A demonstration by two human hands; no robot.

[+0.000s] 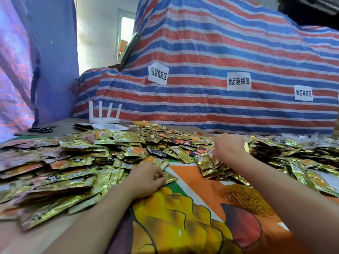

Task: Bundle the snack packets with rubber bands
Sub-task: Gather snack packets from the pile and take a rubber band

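From where I stand, the snack packets point(73, 162) lie heaped across the desk point(192, 180), banked up left of, beyond and right of the tangle of rubber bands point(245, 198), with none of them visibly bundled yet.

The left hand point(146, 180), well to the left of the bands, has its grip closed: fingers curled down over one gold packet point(169, 177) at the near edge of the heap, pinning it to the desk. The right hand point(229, 148) is past the bands, knuckles towards me and fingers buried among the packets. Whether its grip has closed on anything I cannot tell.

My worry is the foil. It looks slick, and the packets lie loose and criss-crossed, so dragging one out from the edge could bring its neighbours sliding down towards the bands and over them, burying the very thing needed next. A single pinched packet could also slip or fold if pulled by a corner.

With both hands working far apart in separate heaps, whatever they gather may come together crooked. I would guess an uneven stack fans out as soon as a band squeezes it.

The bands themselves look knotted into one mat, so plucking one could lift several, and that would be awkward if both hands are full.
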